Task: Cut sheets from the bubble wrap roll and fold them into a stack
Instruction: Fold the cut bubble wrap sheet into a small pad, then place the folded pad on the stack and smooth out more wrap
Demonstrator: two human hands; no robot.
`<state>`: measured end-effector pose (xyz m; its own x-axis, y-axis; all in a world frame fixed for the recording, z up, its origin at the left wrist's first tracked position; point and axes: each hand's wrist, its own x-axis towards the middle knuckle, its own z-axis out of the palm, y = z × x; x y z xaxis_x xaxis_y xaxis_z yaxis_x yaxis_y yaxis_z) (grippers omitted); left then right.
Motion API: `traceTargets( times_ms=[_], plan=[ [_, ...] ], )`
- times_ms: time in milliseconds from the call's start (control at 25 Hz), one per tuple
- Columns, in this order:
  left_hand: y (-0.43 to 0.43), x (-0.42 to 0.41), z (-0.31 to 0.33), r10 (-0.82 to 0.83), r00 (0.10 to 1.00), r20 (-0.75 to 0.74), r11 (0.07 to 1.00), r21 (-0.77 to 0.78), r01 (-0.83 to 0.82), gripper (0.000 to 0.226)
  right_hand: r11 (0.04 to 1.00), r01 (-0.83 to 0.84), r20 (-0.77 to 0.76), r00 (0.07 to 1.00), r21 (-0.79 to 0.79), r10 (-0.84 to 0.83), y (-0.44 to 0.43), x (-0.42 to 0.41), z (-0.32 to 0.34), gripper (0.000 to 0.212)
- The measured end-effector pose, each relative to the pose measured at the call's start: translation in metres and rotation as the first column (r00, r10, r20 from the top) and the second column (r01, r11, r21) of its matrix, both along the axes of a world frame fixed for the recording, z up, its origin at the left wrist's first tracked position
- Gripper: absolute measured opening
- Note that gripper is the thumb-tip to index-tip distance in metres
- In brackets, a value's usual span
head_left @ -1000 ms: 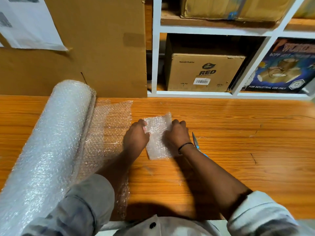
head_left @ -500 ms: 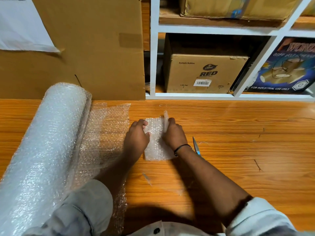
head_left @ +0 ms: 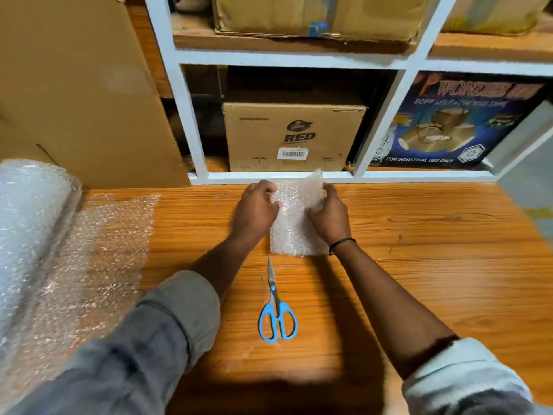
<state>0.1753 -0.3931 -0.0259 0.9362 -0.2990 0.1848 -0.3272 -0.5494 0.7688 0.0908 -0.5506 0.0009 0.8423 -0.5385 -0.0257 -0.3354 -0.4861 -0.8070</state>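
carton point(head_left: 294, 136): "RED" | blue box point(head_left: 466, 121): "FOR INDUSTRIAL USE ONLY"

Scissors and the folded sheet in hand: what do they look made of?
Scissors: bright grey blades, likely steel; glossy blue handle loops, probably plastic. Folded sheet: clear, shiny plastic film covered in small raised bubbles, so bubble wrap; whitish where layered.
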Motion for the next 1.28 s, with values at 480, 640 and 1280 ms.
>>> traceTargets(
  times_ms=[480, 640, 1280],
  plan=[
    [-0.076, -0.018, -0.042, -0.226, 0.967, 0.121, 0.774, 0.624, 0.103, 0.054, 0.707, -0.409, -0.219, 0.911, -0.577, 0.349, -0.071, 0.003, -0.061, 0.057],
    [-0.073, -0.012, -0.048, -0.254, 0.965, 0.057, 0.676, 0.724, 0.136, 0.062, 0.699, -0.480, -0.327, 0.876, -0.530, 0.354, -0.068, 0.010, -0.074, 0.063],
    [0.004, -0.038, -0.005, -0.089, 0.994, 0.063, 0.797, 0.603, 0.033, 0.067, 0.713, -0.481, -0.182, 0.871, -0.510, 0.457, -0.013, -0.017, -0.043, 0.060]
  ],
)
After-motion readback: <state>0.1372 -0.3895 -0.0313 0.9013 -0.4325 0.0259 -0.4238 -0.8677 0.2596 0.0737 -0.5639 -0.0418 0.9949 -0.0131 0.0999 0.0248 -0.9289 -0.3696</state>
